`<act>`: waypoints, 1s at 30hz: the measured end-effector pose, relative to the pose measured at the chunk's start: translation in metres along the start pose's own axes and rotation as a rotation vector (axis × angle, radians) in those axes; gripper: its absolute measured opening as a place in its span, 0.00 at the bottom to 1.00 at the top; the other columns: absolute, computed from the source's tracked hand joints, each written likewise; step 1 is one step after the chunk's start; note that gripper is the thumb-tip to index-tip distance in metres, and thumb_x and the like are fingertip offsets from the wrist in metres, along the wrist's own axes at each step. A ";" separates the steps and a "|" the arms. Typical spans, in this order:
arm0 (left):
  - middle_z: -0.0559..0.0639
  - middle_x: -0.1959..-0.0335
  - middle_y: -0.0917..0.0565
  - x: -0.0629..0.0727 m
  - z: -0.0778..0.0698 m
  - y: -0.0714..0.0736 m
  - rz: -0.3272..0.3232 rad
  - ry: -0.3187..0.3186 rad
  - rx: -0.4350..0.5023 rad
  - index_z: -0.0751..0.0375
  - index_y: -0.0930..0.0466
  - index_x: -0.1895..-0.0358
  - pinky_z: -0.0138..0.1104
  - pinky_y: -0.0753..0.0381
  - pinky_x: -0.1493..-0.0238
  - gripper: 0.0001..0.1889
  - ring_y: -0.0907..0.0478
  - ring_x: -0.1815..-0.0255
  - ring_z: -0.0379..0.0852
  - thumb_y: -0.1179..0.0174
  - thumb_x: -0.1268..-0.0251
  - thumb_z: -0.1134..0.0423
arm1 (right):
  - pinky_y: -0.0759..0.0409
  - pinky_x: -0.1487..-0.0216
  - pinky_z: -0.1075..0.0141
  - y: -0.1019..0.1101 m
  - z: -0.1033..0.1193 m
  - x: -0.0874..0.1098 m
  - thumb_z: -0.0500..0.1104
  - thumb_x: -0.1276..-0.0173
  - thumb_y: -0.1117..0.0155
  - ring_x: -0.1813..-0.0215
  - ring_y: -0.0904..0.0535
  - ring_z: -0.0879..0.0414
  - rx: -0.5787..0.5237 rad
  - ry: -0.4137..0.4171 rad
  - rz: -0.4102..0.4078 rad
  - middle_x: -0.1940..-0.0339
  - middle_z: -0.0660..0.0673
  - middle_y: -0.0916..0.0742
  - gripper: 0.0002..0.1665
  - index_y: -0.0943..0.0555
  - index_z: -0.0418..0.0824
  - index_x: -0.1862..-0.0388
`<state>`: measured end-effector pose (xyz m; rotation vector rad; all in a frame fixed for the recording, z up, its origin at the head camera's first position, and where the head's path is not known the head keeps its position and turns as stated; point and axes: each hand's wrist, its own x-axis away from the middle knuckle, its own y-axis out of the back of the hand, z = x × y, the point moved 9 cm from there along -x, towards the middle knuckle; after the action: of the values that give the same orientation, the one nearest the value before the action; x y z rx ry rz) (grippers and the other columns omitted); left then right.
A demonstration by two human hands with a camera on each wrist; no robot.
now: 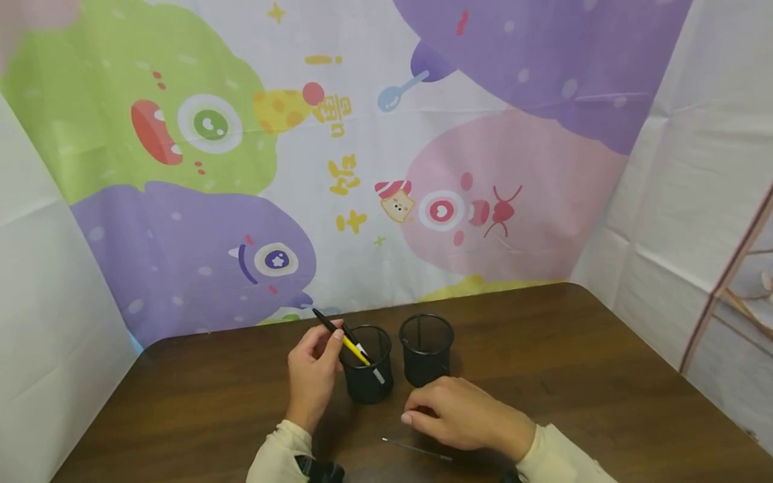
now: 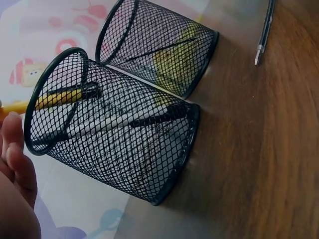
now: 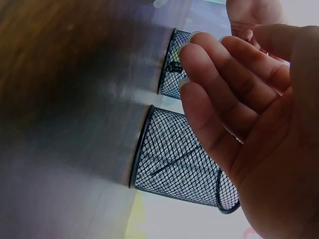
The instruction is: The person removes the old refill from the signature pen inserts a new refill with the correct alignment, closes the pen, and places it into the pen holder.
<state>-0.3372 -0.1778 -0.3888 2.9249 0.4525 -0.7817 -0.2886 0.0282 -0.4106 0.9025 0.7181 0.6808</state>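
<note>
My left hand (image 1: 314,367) pinches a yellow-and-black pen (image 1: 355,349) that slants into the mouth of the left black mesh pen holder (image 1: 368,389). Through the mesh in the left wrist view, a white-and-black pen (image 2: 102,126) leans inside that same holder. Beside it stands the right mesh pen holder (image 1: 426,365), where a thin dark line shows through the wall. My right hand (image 1: 461,412) is near this holder's front, fingers loosely bent, palm bare in the right wrist view. Before the holders lies a thin pen refill (image 1: 417,448).
The brown wooden table (image 1: 543,349) has rounded back corners. Behind it hangs a cloth (image 1: 362,268) printed with cartoon monsters, and pale cloth panels flank both sides. A dark strap and device sit on my left wrist.
</note>
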 end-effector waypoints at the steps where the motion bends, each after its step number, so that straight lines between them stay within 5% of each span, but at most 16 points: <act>1: 0.57 0.66 0.16 0.000 0.000 0.000 0.001 0.018 -0.001 0.64 0.14 0.51 0.29 0.24 0.82 0.09 0.28 0.82 0.41 0.35 0.31 0.67 | 0.22 0.64 0.75 0.000 0.000 0.000 0.56 0.21 0.45 0.65 0.23 0.74 0.003 -0.003 0.001 0.65 0.67 0.16 0.15 0.14 0.53 0.60; 7: 0.60 0.67 0.17 0.005 -0.016 -0.001 0.011 0.071 -0.032 0.70 0.18 0.48 0.32 0.22 0.82 0.12 0.27 0.79 0.43 0.37 0.34 0.74 | 0.22 0.64 0.75 0.000 0.001 0.001 0.55 0.22 0.44 0.65 0.23 0.74 0.026 -0.006 0.004 0.65 0.66 0.16 0.14 0.14 0.54 0.60; 14: 0.57 0.68 0.20 -0.001 0.009 0.003 0.010 0.077 -0.013 0.60 0.19 0.43 0.34 0.20 0.82 0.17 0.26 0.82 0.46 0.36 0.34 0.74 | 0.22 0.63 0.75 0.000 0.000 0.000 0.55 0.22 0.44 0.64 0.23 0.74 0.033 -0.013 0.008 0.65 0.66 0.16 0.14 0.14 0.54 0.60; 18: 0.58 0.69 0.20 -0.002 0.011 0.004 0.002 0.081 -0.034 0.62 0.19 0.45 0.37 0.19 0.81 0.15 0.26 0.83 0.52 0.37 0.33 0.74 | 0.21 0.63 0.74 0.000 0.000 0.000 0.55 0.22 0.44 0.65 0.23 0.74 0.020 -0.020 0.016 0.64 0.67 0.16 0.14 0.14 0.54 0.60; 30: 0.57 0.68 0.16 0.000 0.014 0.004 0.019 0.050 0.001 0.63 0.17 0.51 0.34 0.20 0.80 0.09 0.25 0.84 0.49 0.38 0.28 0.64 | 0.21 0.62 0.74 0.000 0.000 0.000 0.55 0.22 0.44 0.64 0.22 0.74 0.021 -0.022 0.024 0.64 0.66 0.16 0.13 0.14 0.54 0.59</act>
<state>-0.3427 -0.1835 -0.4011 2.9512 0.4276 -0.7076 -0.2883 0.0281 -0.4106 0.9378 0.6968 0.6844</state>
